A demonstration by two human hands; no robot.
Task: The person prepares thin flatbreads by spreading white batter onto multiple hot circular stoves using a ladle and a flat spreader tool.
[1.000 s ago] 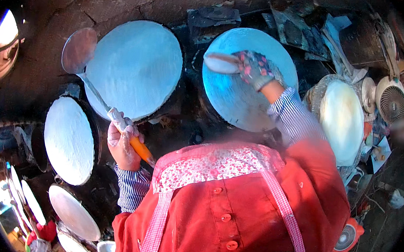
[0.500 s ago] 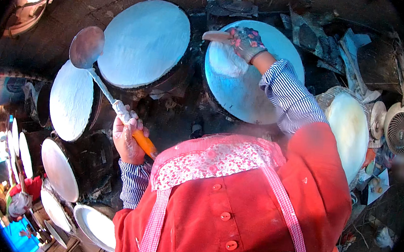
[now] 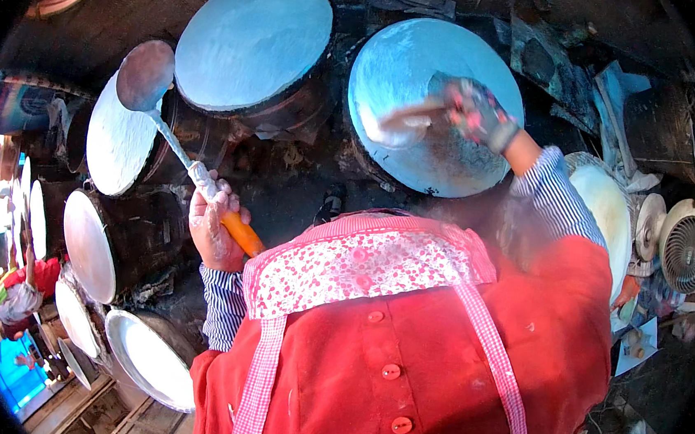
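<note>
My left hand (image 3: 218, 229) is closed around the handle of a ladle (image 3: 146, 75), which has an orange grip and a wrapped shaft. Its brown bowl is raised in front of a white-coated round plate (image 3: 118, 143). My right hand (image 3: 479, 114), in a patterned glove and blurred by motion, grips a flat brown spreader (image 3: 410, 117). That spreader lies over the round griddle (image 3: 441, 47) at the back right, touching or just above the white batter (image 3: 388, 134) at its left side. The griddle's middle and lower part look darker and thinly coated.
Another large round griddle (image 3: 255, 44), covered in white, stands at the back left. More round plates (image 3: 90, 246) line the left side, with a shallow pan (image 3: 149, 361) below. A pale round disc (image 3: 605, 206) and a fan (image 3: 686, 238) are at right. Another person (image 3: 22, 296) is far left.
My right hand has swept the spreader from the griddle's upper left edge down and to the right. The ladle stays in my left hand. The whole view has shifted slightly.
</note>
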